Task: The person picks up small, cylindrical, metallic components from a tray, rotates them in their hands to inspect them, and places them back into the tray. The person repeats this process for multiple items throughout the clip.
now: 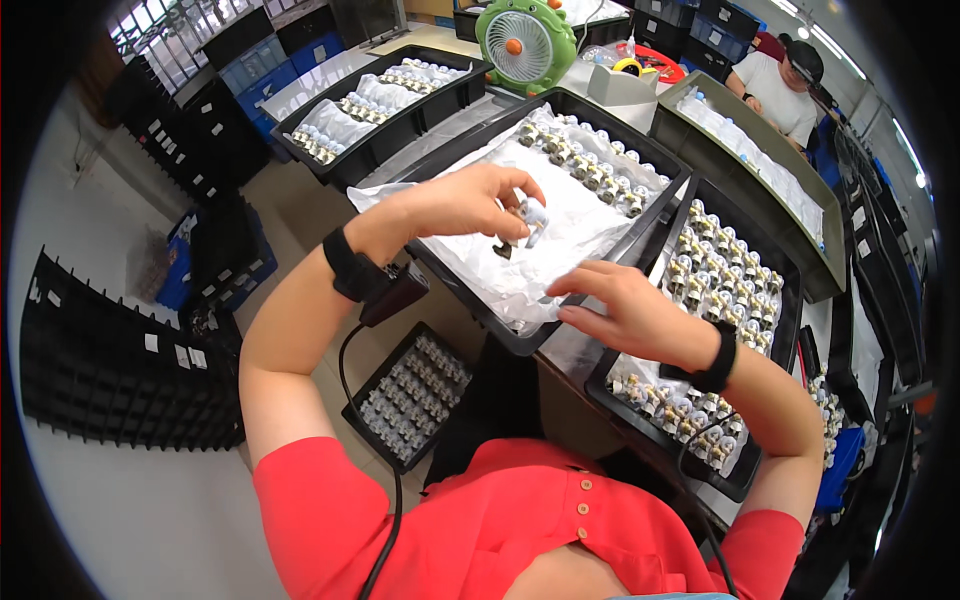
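Holding: the left hand (470,200), centre of the frame, pinches a small silver-white metal part (531,218) between thumb and fingertips, raised just above the sheet below.
Left wrist: a black strap (347,265) with a black box and a cable running down toward the red shirt.
Right hand: the right hand (625,310), right of centre, has its fingers spread and loosely extended, holding nothing visible; the fingertips hover at the lower edge of the white crinkled plastic sheet (560,230).
Right wrist: a black band (718,360).
Middle tray: a black rectangular plastic tray (470,290) lined with that sheet; rows of small silver-and-brass parts (590,165) lie along its upper right side.
Right tray: a second black tray (745,480), right of centre, packed with rows of like parts, partly under the right forearm.
Upper trays: another black tray (385,140) with bagged parts, upper left of centre; a grey-green long tray (830,260) at upper right.
Below the desk: a small black compartment tray (410,395) of pale parts, lower centre.
Background: a green round desk fan (525,40) at top centre; another person in a white shirt (775,90) at upper right.
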Demonstrator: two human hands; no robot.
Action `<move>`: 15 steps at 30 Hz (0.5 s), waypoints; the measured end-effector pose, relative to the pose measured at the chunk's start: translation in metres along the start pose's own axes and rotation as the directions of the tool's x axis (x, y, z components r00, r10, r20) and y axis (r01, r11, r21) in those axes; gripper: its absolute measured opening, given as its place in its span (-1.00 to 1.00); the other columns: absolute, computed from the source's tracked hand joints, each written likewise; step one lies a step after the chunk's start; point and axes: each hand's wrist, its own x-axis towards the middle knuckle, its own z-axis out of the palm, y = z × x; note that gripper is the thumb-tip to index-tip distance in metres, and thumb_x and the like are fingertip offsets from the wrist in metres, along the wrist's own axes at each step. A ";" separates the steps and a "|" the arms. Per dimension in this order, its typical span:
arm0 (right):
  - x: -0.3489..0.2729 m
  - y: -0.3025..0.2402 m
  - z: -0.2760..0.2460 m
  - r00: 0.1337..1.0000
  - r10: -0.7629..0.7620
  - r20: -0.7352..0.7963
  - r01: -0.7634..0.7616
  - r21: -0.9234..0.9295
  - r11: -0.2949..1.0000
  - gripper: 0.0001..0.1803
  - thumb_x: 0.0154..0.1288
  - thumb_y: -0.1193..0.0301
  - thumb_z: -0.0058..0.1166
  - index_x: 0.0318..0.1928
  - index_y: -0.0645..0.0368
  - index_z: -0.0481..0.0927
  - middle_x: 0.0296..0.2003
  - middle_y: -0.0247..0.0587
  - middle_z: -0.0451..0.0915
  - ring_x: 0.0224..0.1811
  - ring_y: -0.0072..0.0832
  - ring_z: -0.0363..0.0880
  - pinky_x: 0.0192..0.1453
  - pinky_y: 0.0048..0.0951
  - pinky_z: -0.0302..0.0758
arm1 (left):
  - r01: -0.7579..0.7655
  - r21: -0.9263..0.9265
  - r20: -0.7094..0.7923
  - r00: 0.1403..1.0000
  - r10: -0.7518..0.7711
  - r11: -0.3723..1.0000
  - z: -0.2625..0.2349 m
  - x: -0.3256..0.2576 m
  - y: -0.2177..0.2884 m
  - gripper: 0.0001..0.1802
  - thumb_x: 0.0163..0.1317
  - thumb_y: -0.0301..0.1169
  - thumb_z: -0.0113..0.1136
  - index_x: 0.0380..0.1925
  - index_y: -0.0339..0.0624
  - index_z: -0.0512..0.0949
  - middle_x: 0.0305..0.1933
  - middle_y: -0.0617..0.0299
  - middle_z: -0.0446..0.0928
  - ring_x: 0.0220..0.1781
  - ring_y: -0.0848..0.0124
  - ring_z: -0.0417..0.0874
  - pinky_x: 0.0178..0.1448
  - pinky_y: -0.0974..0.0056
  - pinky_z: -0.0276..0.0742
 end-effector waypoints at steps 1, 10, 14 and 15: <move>0.007 0.005 0.009 0.998 -0.058 -0.020 0.055 -0.102 0.993 -0.68 0.10 0.45 0.12 -0.09 0.21 0.51 -0.23 -0.04 0.59 -0.16 -0.16 0.58 -0.03 -0.26 0.46 | -0.011 0.060 -0.002 1.000 0.011 0.998 0.002 0.002 -0.003 -0.58 0.09 -0.42 0.21 -0.01 -0.24 0.42 -0.35 0.22 0.50 -0.35 0.54 0.54 -0.22 0.43 0.42; 0.050 0.048 0.039 0.952 0.199 0.230 -0.136 -0.264 0.955 -0.80 0.00 0.47 0.03 -0.29 0.17 0.59 -0.40 -0.13 0.62 -0.29 -0.19 0.60 -0.17 -0.24 0.48 | 0.195 0.193 -0.006 0.980 -0.197 0.962 0.003 0.005 -0.050 -0.54 0.04 -0.40 0.23 -0.02 -0.22 0.43 -0.36 0.18 0.54 -0.34 0.47 0.52 -0.25 0.38 0.40; 0.035 0.054 0.024 0.974 0.205 0.101 -0.187 -0.165 0.968 -0.87 0.07 0.43 0.00 -0.45 0.21 0.58 -0.39 -0.03 0.59 -0.30 -0.16 0.58 -0.20 -0.28 0.50 | 0.263 0.406 0.046 0.950 -0.307 0.875 -0.002 0.010 -0.068 -0.48 -0.02 -0.35 0.23 0.00 -0.24 0.41 -0.36 0.11 0.55 -0.33 0.40 0.55 -0.27 0.31 0.42; 0.032 0.053 0.020 0.973 0.215 0.079 -0.204 -0.128 0.971 -0.86 0.09 0.42 0.00 -0.44 0.21 0.58 -0.37 -0.02 0.59 -0.28 -0.16 0.58 -0.19 -0.28 0.49 | 0.232 0.472 0.060 0.954 -0.293 0.851 -0.004 0.013 -0.072 -0.48 -0.02 -0.35 0.23 0.00 -0.26 0.41 -0.36 0.10 0.56 -0.34 0.39 0.56 -0.27 0.30 0.43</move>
